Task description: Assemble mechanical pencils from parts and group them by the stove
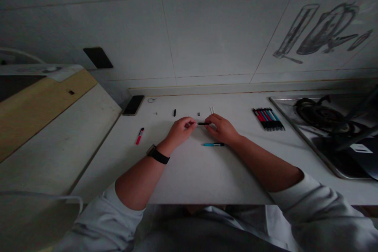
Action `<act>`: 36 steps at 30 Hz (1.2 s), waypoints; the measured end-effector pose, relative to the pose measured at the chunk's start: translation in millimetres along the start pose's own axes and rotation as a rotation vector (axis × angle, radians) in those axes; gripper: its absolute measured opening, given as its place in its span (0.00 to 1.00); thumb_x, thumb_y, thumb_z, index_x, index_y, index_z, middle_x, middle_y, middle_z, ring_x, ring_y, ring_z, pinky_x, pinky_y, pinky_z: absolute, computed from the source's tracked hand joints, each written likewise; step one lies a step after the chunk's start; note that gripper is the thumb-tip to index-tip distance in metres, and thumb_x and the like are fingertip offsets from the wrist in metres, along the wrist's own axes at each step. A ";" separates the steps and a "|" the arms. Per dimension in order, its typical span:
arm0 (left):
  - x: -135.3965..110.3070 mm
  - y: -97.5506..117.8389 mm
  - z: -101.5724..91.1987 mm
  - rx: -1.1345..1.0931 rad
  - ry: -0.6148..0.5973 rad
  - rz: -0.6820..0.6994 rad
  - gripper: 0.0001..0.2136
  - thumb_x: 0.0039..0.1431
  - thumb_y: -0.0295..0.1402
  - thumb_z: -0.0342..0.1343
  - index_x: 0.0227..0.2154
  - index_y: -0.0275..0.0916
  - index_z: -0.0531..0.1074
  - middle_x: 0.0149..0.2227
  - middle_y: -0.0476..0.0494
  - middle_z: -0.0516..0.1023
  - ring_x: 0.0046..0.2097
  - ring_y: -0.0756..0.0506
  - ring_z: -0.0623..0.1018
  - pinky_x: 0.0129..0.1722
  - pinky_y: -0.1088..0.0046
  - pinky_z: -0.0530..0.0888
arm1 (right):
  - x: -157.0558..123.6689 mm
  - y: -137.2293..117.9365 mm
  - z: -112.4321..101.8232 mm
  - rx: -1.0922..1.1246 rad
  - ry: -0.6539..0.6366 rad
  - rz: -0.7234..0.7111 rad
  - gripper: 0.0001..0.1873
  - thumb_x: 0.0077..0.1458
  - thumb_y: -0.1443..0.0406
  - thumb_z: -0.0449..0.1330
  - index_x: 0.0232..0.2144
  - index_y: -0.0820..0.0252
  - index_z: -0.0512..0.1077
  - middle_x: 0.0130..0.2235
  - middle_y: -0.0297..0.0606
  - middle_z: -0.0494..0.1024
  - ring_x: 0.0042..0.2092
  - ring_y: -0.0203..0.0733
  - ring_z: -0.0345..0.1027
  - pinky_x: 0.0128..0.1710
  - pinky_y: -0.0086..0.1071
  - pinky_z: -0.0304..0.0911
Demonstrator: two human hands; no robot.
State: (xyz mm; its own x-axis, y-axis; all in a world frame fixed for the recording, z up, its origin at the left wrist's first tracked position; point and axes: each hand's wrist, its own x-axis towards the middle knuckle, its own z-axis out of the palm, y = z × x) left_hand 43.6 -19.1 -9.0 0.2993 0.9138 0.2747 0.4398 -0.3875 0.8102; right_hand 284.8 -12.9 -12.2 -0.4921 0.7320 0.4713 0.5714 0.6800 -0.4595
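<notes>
A short black pen part [202, 123] spans the gap between my two hands above the white counter. My right hand [223, 129] is closed around its right end. At the other end, the thumb and index fingertips of my left hand [180, 130] pinch together; whether they grip the part or something tiny is too small to tell. Below my right hand lies a blue and black pen [214, 144]. Behind the hands are two thin white sticks [212, 110], a small dark piece [199, 114] and a black cap-like piece [175, 112].
A red and black pen piece [139, 136] lies at left, with a phone [133, 105] behind it. Several pens [268, 119] form a row at right, beside a metal-rimmed stove [313, 149]. A pale cabinet-like box [59, 126] bounds the left side; a tiled wall [206, 35] the back.
</notes>
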 end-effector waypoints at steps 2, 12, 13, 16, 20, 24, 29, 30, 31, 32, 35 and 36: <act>0.4 -2.1 0.3 0.015 0.003 0.018 0.06 0.67 0.35 0.57 0.38 0.39 0.77 0.36 0.46 0.80 0.36 0.49 0.77 0.36 0.73 0.76 | 0.5 -0.3 -1.1 -0.009 -0.007 0.000 0.07 0.67 0.62 0.57 0.44 0.56 0.74 0.42 0.43 0.77 0.43 0.46 0.73 0.47 0.39 0.69; -3.1 7.9 -1.1 0.217 -0.073 0.218 0.03 0.62 0.31 0.64 0.37 0.40 0.77 0.41 0.45 0.76 0.41 0.47 0.76 0.43 0.68 0.75 | 2.5 -5.1 -2.0 -0.114 -0.099 -0.154 0.10 0.68 0.61 0.57 0.45 0.56 0.77 0.45 0.46 0.78 0.47 0.48 0.72 0.49 0.40 0.68; -3.1 8.4 -0.9 0.223 -0.082 0.221 0.02 0.62 0.31 0.64 0.36 0.39 0.77 0.40 0.45 0.76 0.41 0.47 0.76 0.43 0.68 0.75 | 2.2 -5.6 -1.4 -0.106 -0.100 -0.161 0.10 0.68 0.61 0.58 0.46 0.56 0.77 0.45 0.46 0.79 0.47 0.49 0.73 0.49 0.40 0.68; -1.6 5.8 -0.8 0.221 -0.055 0.212 0.02 0.64 0.31 0.62 0.36 0.39 0.77 0.40 0.45 0.76 0.41 0.47 0.76 0.43 0.68 0.74 | 2.5 -2.6 -0.9 -0.083 -0.043 -0.129 0.13 0.67 0.59 0.59 0.51 0.57 0.76 0.47 0.47 0.79 0.47 0.49 0.73 0.49 0.41 0.69; 2.3 -3.3 -1.4 0.209 0.063 0.162 0.05 0.68 0.33 0.58 0.38 0.39 0.78 0.40 0.45 0.76 0.40 0.47 0.75 0.41 0.70 0.73 | 13.0 14.8 -3.9 -0.123 0.047 -0.030 0.14 0.67 0.61 0.58 0.51 0.56 0.76 0.47 0.46 0.80 0.48 0.50 0.73 0.51 0.43 0.68; 5.5 -11.7 -2.0 0.229 0.126 0.115 0.07 0.69 0.34 0.56 0.38 0.38 0.78 0.40 0.46 0.76 0.37 0.48 0.74 0.40 0.70 0.73 | 35.1 35.7 -1.8 -0.295 -0.043 0.044 0.14 0.64 0.65 0.61 0.50 0.56 0.79 0.49 0.48 0.80 0.49 0.52 0.72 0.53 0.47 0.66; 5.8 -13.2 -2.5 0.231 0.127 0.116 0.07 0.70 0.34 0.55 0.38 0.39 0.77 0.39 0.46 0.76 0.36 0.49 0.74 0.40 0.70 0.73 | 56.1 46.2 11.5 -0.382 -0.127 0.059 0.16 0.63 0.66 0.61 0.52 0.50 0.81 0.52 0.46 0.79 0.52 0.54 0.70 0.53 0.49 0.64; 5.7 -12.6 -2.6 0.229 0.126 0.117 0.08 0.70 0.34 0.55 0.38 0.39 0.77 0.39 0.46 0.76 0.36 0.48 0.74 0.40 0.70 0.73 | 57.6 46.7 13.9 -0.385 -0.126 0.056 0.16 0.64 0.66 0.61 0.51 0.49 0.81 0.52 0.46 0.79 0.52 0.54 0.70 0.52 0.48 0.63; 5.5 -12.0 -2.6 0.226 0.126 0.115 0.08 0.70 0.34 0.55 0.38 0.39 0.77 0.40 0.45 0.76 0.36 0.48 0.74 0.40 0.70 0.73 | 58.3 47.2 15.7 -0.388 -0.124 0.052 0.16 0.64 0.66 0.61 0.50 0.48 0.82 0.52 0.46 0.79 0.51 0.54 0.70 0.52 0.48 0.63; 5.5 -11.3 -2.6 0.222 0.127 0.114 0.08 0.70 0.35 0.55 0.38 0.39 0.77 0.40 0.45 0.76 0.36 0.48 0.74 0.40 0.70 0.73 | 58.4 47.6 17.0 -0.390 -0.122 0.048 0.15 0.64 0.66 0.60 0.50 0.48 0.82 0.52 0.46 0.79 0.51 0.54 0.70 0.52 0.48 0.63; 5.7 -10.1 -2.3 0.209 0.137 0.107 0.07 0.69 0.34 0.55 0.39 0.39 0.77 0.40 0.44 0.77 0.38 0.47 0.75 0.39 0.71 0.73 | 56.7 49.4 17.6 -0.391 -0.112 0.044 0.14 0.65 0.65 0.61 0.49 0.49 0.83 0.51 0.46 0.79 0.52 0.54 0.69 0.52 0.48 0.62; 5.8 -10.1 -2.1 0.206 0.138 0.106 0.07 0.69 0.34 0.56 0.38 0.39 0.77 0.40 0.44 0.77 0.38 0.47 0.75 0.39 0.71 0.73 | 56.3 50.0 17.2 -0.388 -0.110 0.042 0.14 0.64 0.65 0.61 0.49 0.49 0.83 0.51 0.46 0.79 0.52 0.54 0.69 0.52 0.48 0.62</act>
State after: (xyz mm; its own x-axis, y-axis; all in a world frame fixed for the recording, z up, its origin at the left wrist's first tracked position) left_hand 39.1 -9.6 -14.5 0.2403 0.8693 0.4319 0.5798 -0.4854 0.6544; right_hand 274.4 63.1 -21.5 -0.5182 0.7732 0.3655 0.7877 0.5980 -0.1482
